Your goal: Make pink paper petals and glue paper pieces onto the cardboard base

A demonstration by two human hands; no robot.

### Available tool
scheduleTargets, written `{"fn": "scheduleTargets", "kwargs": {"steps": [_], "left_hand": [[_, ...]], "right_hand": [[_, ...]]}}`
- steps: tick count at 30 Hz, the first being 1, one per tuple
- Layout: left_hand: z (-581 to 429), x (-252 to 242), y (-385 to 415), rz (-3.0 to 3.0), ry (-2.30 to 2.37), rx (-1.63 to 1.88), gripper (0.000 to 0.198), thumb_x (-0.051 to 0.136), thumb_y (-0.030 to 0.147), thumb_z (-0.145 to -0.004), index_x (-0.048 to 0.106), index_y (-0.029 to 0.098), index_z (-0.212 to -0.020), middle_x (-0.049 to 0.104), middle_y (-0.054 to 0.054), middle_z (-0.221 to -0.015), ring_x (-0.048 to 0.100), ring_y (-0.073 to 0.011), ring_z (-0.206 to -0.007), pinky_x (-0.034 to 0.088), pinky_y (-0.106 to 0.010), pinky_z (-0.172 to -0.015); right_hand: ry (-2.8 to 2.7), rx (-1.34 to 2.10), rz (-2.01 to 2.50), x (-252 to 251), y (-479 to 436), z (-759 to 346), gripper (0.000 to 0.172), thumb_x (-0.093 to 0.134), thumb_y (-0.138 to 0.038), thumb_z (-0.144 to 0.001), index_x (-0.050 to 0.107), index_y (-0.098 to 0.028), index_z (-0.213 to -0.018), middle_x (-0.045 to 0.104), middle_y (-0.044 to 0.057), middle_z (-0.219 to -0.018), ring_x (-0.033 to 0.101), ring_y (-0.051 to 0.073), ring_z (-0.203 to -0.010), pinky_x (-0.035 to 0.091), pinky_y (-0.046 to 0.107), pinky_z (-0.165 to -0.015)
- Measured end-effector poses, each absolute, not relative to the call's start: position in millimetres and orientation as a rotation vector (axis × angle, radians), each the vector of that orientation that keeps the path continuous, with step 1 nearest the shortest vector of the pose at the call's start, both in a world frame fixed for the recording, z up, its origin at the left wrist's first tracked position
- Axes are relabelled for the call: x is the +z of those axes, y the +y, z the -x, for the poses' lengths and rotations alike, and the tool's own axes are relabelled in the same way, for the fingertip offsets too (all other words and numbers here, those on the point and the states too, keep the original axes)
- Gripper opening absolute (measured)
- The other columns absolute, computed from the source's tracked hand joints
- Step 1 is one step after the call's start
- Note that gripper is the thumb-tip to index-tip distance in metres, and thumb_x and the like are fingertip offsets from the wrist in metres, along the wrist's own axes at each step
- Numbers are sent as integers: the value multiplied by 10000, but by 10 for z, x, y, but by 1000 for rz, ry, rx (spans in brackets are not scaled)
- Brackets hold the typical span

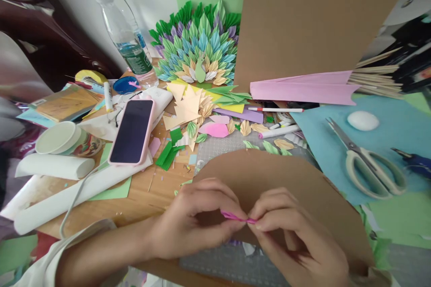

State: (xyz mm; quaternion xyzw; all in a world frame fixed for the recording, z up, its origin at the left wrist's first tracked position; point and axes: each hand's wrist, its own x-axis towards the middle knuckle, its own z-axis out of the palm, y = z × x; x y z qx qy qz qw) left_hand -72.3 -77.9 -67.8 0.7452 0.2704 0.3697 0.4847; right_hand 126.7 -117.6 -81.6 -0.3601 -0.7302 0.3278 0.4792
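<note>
Between the fingertips of both hands is a small strip of folded magenta paper (233,216). My left hand (207,215) pinches it from the left, thumb under and forefinger over. On the other side my right hand (296,228) pinches its right end, fingertips almost touching those of the left. Both hands are above a curved piece of brown cardboard (323,188), which lies partly over a grey cutting mat (222,149). Behind them lie a pink paper petal (218,130) and several pleated paper leaves (245,128).
A paper peacock (200,69) with pleated feathers stands against the wall beside upright cardboard (313,18). To the left are a phone (132,131), a paper cup (59,138) and bottles (134,56). On blue paper at right lie scissors (367,161) and a white egg-shaped piece (363,121).
</note>
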Motion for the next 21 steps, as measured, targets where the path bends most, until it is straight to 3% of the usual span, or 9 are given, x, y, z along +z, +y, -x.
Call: {"fn": "scheduleTargets", "kwargs": {"steps": [8, 14, 21], "left_hand": [[740, -643, -787, -1694, 689, 850, 52, 695, 76, -809, 737, 66, -838, 714, -113, -766, 655, -132, -684, 535, -195, -617], [732, -639, -764, -1745, 665, 883, 71, 683, 65, -802, 731, 97, -844, 724, -103, -764, 662, -139, -700, 548, -208, -632], [746, -664, -742, -1904, 591, 888, 98, 663, 52, -811, 701, 116, -874, 720, -87, -767, 669, -148, -745, 556, -249, -732]], "right_hand": [[-1559, 948, 939, -841, -1245, -1225, 277, 560, 40, -817, 481, -225, -824, 623, -11, -824, 575, 116, -755, 509, 256, -658], [-1767, 769, 1000, -786, -1189, -1270, 261, 616, -33, -797, 578, -193, -999, 603, 42, -873, 599, 165, -815, 547, 288, -664], [-1953, 682, 998, -766, -1141, -1284, 130, 602, -41, -841, 620, -169, -850, 603, 33, -780, 551, 140, -784, 509, 260, -659]]}}
